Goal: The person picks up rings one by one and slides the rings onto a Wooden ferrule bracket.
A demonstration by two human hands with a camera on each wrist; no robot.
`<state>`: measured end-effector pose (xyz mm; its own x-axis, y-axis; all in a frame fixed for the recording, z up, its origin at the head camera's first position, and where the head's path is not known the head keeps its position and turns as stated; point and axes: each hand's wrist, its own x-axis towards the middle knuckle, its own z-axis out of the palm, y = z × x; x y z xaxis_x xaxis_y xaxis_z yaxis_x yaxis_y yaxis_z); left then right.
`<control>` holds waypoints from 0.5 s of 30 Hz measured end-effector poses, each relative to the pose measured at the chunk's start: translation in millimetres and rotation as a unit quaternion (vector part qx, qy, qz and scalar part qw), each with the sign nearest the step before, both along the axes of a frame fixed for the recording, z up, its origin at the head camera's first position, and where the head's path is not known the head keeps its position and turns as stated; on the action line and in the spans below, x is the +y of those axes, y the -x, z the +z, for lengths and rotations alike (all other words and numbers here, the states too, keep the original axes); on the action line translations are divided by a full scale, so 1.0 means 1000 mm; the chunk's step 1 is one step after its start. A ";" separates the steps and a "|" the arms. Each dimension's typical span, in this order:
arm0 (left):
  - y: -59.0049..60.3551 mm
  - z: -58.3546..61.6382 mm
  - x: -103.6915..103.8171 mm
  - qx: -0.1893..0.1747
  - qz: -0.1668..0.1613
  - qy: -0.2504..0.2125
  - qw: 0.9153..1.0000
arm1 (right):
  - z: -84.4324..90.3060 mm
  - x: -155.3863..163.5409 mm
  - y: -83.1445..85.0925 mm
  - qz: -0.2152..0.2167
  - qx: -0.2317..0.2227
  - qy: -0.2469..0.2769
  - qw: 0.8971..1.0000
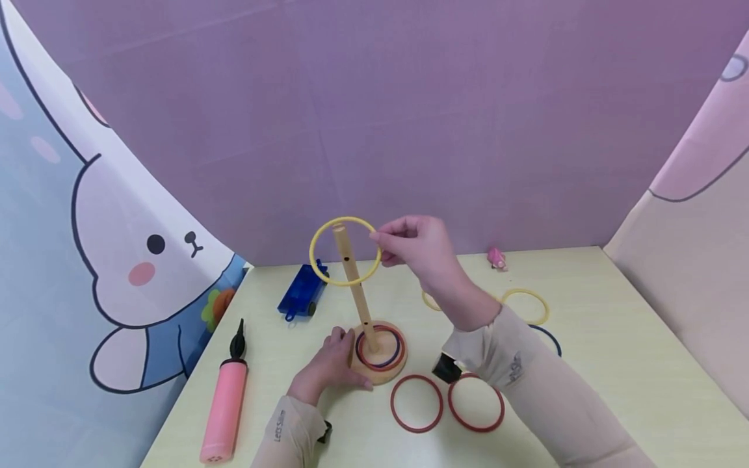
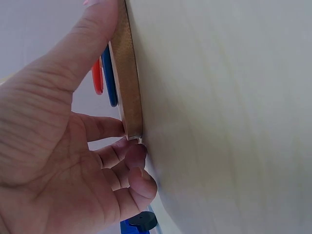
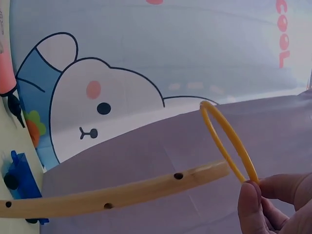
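Observation:
My right hand (image 1: 418, 250) pinches a yellow ring (image 1: 312, 250) between thumb and fingers, up at the top of a wooden post (image 1: 359, 296). In the right wrist view the yellow ring (image 3: 240, 151) tilts just past the post's tip (image 3: 219, 170), apparently not around it. The post rises from a round wooden base (image 1: 383, 378), leaning a little in the head view. Red and blue rings (image 1: 402, 344) lie on that base around the post. My left hand (image 1: 330, 364) grips the base's left edge; its thumb and fingers touch the wood (image 2: 127, 83) in the left wrist view.
Two red rings (image 1: 417, 431) lie before the stand. Yellow rings (image 1: 526, 290) and a blue ring (image 1: 552, 338) lie to the right, partly behind my right arm. A blue toy cart (image 1: 301, 290), a pink hand pump (image 1: 225, 409) and a small pink toy (image 1: 497, 259) are also there.

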<state>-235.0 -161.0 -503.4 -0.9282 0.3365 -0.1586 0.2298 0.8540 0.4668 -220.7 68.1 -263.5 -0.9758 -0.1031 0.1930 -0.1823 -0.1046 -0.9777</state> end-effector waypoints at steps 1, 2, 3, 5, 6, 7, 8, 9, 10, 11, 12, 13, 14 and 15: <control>0.000 0.000 0.000 0.001 0.000 -0.001 1.000 | 0.000 0.000 0.001 -0.004 -0.001 0.002 1.000; -0.001 0.001 0.000 0.002 0.000 -0.003 1.000 | -0.001 0.000 0.003 -0.008 -0.004 0.003 1.000; -0.001 0.001 0.000 0.003 0.000 -0.005 1.000 | -0.003 0.000 0.005 -0.012 -0.009 0.002 1.000; -0.003 0.001 0.000 0.005 0.000 -0.007 1.000 | -0.009 0.001 0.008 -0.017 -0.020 -0.001 1.000; -0.003 0.002 0.000 0.005 0.000 -0.008 1.000 | -0.013 0.002 0.009 -0.019 -0.025 -0.005 0.999; -0.004 0.002 0.000 0.005 -0.001 -0.008 1.000 | -0.018 0.003 0.011 -0.022 -0.032 -0.008 0.999; -0.004 0.003 0.000 0.007 -0.003 -0.011 1.000 | -0.023 0.003 0.012 -0.023 -0.038 -0.010 0.999; -0.004 0.003 0.000 0.008 -0.004 -0.012 1.000 | -0.029 0.004 0.014 -0.024 -0.043 -0.011 0.999; -0.004 0.003 0.000 0.010 -0.006 -0.012 1.000 | -0.036 0.005 0.015 -0.025 -0.048 -0.013 0.998; -0.004 0.004 0.000 0.012 -0.008 -0.012 1.000 | -0.042 0.006 0.016 -0.025 -0.053 -0.016 0.998; -0.004 0.004 0.000 0.014 -0.010 -0.013 1.000 | -0.050 0.007 0.017 -0.026 -0.058 -0.019 0.998; -0.004 0.004 0.000 0.016 -0.013 -0.015 1.000 | -0.057 0.007 0.018 -0.027 -0.064 -0.022 0.997; -0.004 0.005 0.000 0.019 -0.014 -0.016 1.000 | -0.065 0.008 0.018 -0.028 -0.070 -0.026 0.997; -0.004 0.005 0.000 0.020 -0.015 -0.013 1.000 | -0.072 0.009 0.018 -0.028 -0.076 -0.030 0.996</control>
<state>-231.2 -161.1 -498.6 -0.9230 0.3681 -0.1124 0.2741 0.8337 0.4794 -239.2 76.6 -335.9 -0.9978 -0.0548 0.0371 -0.0350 -0.0394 -0.9986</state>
